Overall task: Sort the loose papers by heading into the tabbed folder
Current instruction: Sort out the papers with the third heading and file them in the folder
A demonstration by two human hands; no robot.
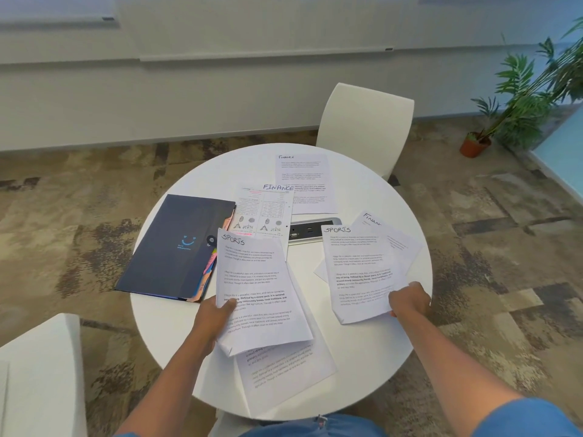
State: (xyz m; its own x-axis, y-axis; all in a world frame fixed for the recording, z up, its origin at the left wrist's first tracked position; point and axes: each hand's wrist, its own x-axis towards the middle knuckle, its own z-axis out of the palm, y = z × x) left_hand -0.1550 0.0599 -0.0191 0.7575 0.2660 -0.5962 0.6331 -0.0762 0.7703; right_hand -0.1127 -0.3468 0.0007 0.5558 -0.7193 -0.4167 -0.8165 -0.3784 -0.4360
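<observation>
Round table [176, 326], closed folder [176, 244], tabs protruding

Round white table [362, 357] on mottled brown-grey patterned carpet [79, 190]. White moulded chair [366, 127] beyond it. Potted green palm [533, 89] at right. Pale panelled wall [220, 89] behind.

We count two hands: left hand [217, 312] and right hand [410, 299], each holding one SPORTS-headed sheet, so two SPORTS sheets: left SPORTS sheet [262, 288], right SPORTS sheet [362, 272]. Three FINANCE-headed sheets: far FINANCE sheet [303, 181], FINANCE sheet with tables [268, 209], partly covered FINANCE sheet [394, 234]. One more printed sheet [284, 373] near us, heading hidden; more may lie under the stacks, we can't tell. One dark tabbed folder [176, 244]. One round white table [356, 357], one power socket panel [312, 230], two white chairs: far chair [366, 127], near chair [41, 373]. One potted plant [520, 99].
</observation>
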